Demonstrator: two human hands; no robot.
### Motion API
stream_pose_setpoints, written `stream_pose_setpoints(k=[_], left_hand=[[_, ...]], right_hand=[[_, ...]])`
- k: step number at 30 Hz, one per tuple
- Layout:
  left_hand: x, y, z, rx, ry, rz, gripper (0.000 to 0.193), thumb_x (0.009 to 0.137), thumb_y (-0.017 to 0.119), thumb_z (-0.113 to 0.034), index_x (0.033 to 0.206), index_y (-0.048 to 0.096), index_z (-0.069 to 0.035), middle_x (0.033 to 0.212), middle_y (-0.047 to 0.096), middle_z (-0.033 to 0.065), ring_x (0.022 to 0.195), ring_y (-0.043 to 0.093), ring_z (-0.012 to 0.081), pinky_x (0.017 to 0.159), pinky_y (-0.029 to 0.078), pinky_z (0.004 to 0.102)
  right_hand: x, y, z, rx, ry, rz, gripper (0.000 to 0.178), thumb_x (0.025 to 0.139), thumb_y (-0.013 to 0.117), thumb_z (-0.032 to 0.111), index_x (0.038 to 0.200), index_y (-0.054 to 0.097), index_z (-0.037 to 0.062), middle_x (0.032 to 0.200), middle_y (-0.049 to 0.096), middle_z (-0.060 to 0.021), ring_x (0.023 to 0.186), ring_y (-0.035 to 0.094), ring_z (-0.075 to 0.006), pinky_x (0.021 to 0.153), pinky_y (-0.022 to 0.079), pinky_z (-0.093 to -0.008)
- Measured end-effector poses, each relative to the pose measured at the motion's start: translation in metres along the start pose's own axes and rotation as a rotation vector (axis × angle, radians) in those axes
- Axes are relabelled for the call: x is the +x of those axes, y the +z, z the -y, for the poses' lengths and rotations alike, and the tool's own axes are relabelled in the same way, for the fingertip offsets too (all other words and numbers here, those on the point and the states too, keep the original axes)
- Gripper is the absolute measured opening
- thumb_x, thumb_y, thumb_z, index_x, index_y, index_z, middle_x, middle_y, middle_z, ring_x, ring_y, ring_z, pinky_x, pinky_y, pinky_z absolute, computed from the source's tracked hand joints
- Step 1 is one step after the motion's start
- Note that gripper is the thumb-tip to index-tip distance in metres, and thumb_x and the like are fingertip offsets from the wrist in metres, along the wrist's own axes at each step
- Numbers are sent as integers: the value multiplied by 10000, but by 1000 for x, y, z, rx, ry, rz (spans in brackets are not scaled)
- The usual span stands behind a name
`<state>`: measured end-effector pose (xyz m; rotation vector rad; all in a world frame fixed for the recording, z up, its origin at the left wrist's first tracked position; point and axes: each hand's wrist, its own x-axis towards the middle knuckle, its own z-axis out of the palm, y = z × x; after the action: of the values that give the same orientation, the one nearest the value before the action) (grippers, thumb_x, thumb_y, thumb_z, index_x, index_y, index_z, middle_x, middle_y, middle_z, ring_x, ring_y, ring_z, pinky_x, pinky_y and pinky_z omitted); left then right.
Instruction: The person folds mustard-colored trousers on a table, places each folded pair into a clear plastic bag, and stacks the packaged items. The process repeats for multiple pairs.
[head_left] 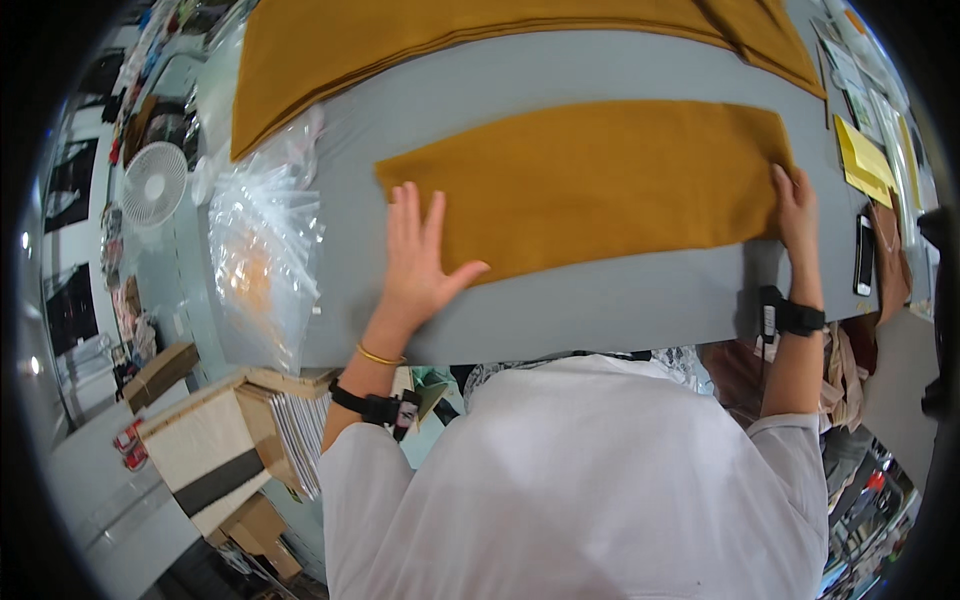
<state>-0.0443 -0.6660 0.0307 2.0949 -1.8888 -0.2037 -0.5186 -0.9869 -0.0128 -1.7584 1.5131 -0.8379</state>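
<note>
Grey surface [540,325], mustard cloth [600,185] lying flat!
Left hand [416,268] splayed at one end, right hand [797,215] gripping the other!

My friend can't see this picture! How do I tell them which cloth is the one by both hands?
Find the wide grey tabletop in front of the white T-shirt. Near its middle lies a long, flat, mustard-brown cloth, left hand at one end and right hand at the other. Unlike the bigger, layered mustard-brown cloth beyond it, this smaller one lies between the hands.
</note>
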Motion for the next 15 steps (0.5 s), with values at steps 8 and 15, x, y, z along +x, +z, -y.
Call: stream_pose_setpoints(k=[8,15], left_hand=[[-6,-15,-6,-910,-394,-287,391,1073,634,-266,1325,613,33,1253,677,168,1125,685,221,844,600,313],[16,-21,8,-1400,-677,-85,391,1096,607,-274,1334,597,36,1211,718,104,1077,688,158,900,561,295]], right_hand=[[-51,34,180,653,-35,297,610,979,749,159,1503,494,-21,1415,631,-104,1246,642,-171,1067,499,-309],[-130,217,273,389,-233,960,579,990,749,341,1386,508,-6,1038,678,-126,955,677,-216,798,542,-348]])
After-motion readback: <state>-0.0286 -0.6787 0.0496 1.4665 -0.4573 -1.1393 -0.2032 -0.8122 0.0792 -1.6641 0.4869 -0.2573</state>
